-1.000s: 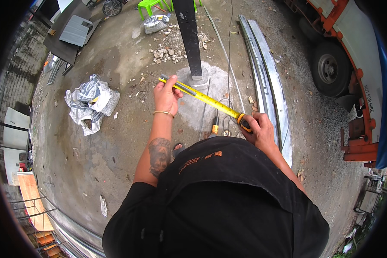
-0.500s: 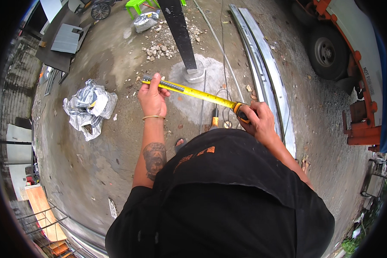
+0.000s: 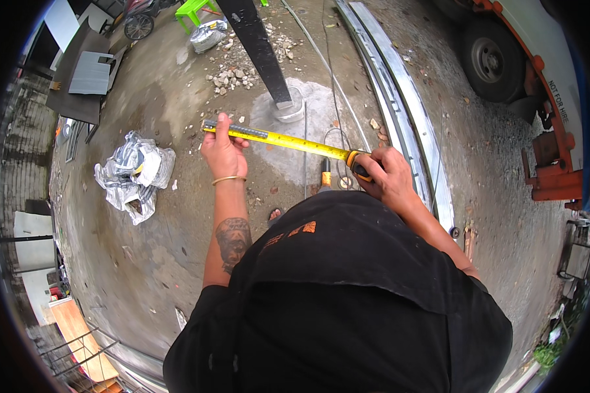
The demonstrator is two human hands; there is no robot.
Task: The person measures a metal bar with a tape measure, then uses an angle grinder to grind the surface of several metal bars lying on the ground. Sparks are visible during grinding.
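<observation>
A tape measure (image 3: 301, 145) has its yellow blade drawn out and stretched between my two hands, slanting down to the right. At the blade's far left end, my left hand (image 3: 224, 156) pinches it with the thumb on top. A short dark grey ribbed piece (image 3: 248, 133), which looks like a bit of steel bar, lies along the blade there, under the thumb. My right hand (image 3: 388, 177) grips the black and orange tape case (image 3: 358, 164); its fingers wrap over the top. Beneath the blade, a tool with a black and yellow handle (image 3: 326, 175) partly shows beyond my cap.
A black post (image 3: 259, 52) stands in a concrete footing (image 3: 288, 112) ahead. Long metal channels (image 3: 400, 111) lie to its right, near a parked truck (image 3: 537, 85). Rubble (image 3: 233, 77), a crumpled sack (image 3: 134, 173) and a green stool (image 3: 191, 12) are at the left and far side.
The view has shifted slightly, so the surroundings and both hands sit a little farther left in it. Both hands keep the same hold on the stretched tape.
</observation>
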